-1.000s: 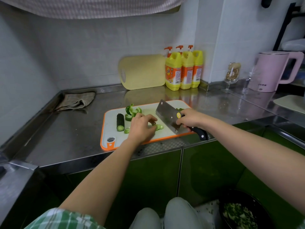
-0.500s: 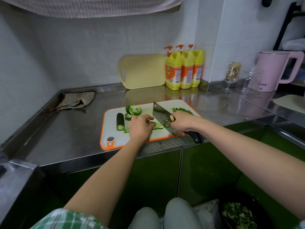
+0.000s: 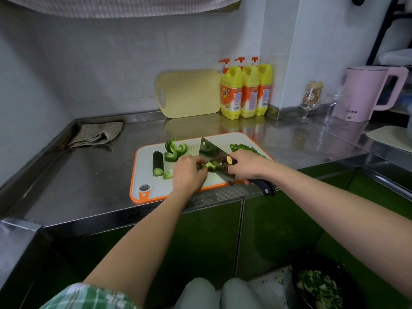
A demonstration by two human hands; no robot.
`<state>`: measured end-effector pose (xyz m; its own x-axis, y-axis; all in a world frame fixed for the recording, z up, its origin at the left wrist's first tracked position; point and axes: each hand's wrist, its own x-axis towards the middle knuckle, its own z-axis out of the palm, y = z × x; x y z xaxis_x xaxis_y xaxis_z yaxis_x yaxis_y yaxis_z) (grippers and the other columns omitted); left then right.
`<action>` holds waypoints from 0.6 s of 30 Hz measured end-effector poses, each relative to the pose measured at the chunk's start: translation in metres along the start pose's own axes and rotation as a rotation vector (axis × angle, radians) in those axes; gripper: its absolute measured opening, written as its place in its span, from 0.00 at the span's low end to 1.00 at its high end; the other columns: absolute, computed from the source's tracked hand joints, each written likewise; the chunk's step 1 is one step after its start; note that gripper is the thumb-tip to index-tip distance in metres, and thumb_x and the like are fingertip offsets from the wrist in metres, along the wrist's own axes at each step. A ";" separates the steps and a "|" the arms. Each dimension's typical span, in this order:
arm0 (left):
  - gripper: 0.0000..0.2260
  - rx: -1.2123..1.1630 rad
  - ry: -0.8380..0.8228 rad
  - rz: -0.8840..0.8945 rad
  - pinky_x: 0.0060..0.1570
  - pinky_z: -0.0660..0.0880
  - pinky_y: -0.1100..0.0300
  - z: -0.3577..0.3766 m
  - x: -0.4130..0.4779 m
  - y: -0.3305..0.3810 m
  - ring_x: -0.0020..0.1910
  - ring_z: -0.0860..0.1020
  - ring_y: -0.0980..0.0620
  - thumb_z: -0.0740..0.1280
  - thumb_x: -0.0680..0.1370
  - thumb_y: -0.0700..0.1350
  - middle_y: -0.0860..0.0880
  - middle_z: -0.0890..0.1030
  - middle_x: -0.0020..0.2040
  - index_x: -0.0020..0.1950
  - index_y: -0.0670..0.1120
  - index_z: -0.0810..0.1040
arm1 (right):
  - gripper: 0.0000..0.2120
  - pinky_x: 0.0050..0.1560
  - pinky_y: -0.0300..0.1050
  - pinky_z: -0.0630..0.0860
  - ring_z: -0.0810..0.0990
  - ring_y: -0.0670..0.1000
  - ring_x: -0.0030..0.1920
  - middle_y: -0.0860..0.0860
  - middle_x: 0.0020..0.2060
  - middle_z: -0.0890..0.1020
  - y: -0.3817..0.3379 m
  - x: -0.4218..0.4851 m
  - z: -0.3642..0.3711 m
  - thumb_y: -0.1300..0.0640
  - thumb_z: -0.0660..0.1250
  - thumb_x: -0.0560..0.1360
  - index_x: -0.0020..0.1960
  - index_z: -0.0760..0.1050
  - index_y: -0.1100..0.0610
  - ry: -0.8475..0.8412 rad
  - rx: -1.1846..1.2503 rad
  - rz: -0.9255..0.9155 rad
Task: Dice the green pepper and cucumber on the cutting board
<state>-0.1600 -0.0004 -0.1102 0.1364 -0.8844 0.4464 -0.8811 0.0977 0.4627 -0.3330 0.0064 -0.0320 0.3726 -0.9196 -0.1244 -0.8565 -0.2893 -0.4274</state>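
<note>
A white cutting board [image 3: 146, 166] with an orange rim lies on the steel counter. On it are a dark cucumber piece [image 3: 157, 163], curled green pepper strips [image 3: 175, 150] and a heap of diced green bits [image 3: 243, 148] at the far right. My left hand [image 3: 188, 172] holds a green pepper piece [image 3: 209, 165] down with curled fingers. My right hand [image 3: 247, 166] grips a cleaver [image 3: 214, 156] by its dark handle, the blade on the board right beside the left fingers, against the pepper piece.
A folded cloth [image 3: 95, 134] lies at the counter's back left. A yellow board [image 3: 189, 93] and three yellow detergent bottles [image 3: 245, 92] stand against the wall. A pink kettle [image 3: 367, 92] and glasses [image 3: 311, 99] are at the right. A dark bowl of chopped greens [image 3: 321, 286] sits below.
The cleaver moved left from the board's right part and came down next to my left hand. The left hand stayed over the pepper piece.
</note>
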 end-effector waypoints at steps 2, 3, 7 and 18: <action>0.08 -0.032 0.000 -0.004 0.45 0.71 0.58 -0.003 -0.002 -0.001 0.49 0.77 0.50 0.70 0.75 0.47 0.50 0.83 0.48 0.54 0.50 0.84 | 0.05 0.23 0.36 0.67 0.75 0.50 0.21 0.58 0.34 0.78 0.001 0.001 0.000 0.63 0.57 0.77 0.42 0.68 0.58 0.056 0.013 0.012; 0.08 -0.057 -0.006 -0.015 0.45 0.72 0.60 -0.004 -0.003 -0.001 0.47 0.77 0.53 0.71 0.75 0.46 0.52 0.84 0.47 0.53 0.50 0.84 | 0.06 0.24 0.37 0.68 0.75 0.50 0.22 0.58 0.33 0.78 0.001 0.001 -0.001 0.62 0.57 0.77 0.42 0.68 0.58 0.085 0.032 0.013; 0.06 -0.157 -0.009 -0.073 0.46 0.77 0.59 -0.006 -0.010 -0.001 0.43 0.78 0.55 0.70 0.74 0.44 0.52 0.84 0.44 0.49 0.48 0.84 | 0.09 0.25 0.38 0.67 0.75 0.51 0.23 0.60 0.33 0.78 -0.006 -0.003 -0.004 0.62 0.57 0.78 0.39 0.67 0.57 0.080 0.080 -0.005; 0.11 -0.221 -0.026 -0.072 0.44 0.79 0.58 -0.004 -0.009 -0.006 0.41 0.80 0.57 0.71 0.72 0.55 0.54 0.84 0.41 0.48 0.50 0.85 | 0.04 0.27 0.39 0.69 0.75 0.51 0.22 0.60 0.34 0.79 -0.015 0.000 0.000 0.64 0.55 0.76 0.44 0.68 0.59 0.038 0.030 0.032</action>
<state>-0.1546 0.0085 -0.1140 0.1816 -0.9037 0.3878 -0.7485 0.1288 0.6505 -0.3201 0.0111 -0.0250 0.3311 -0.9378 -0.1041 -0.8564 -0.2524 -0.4504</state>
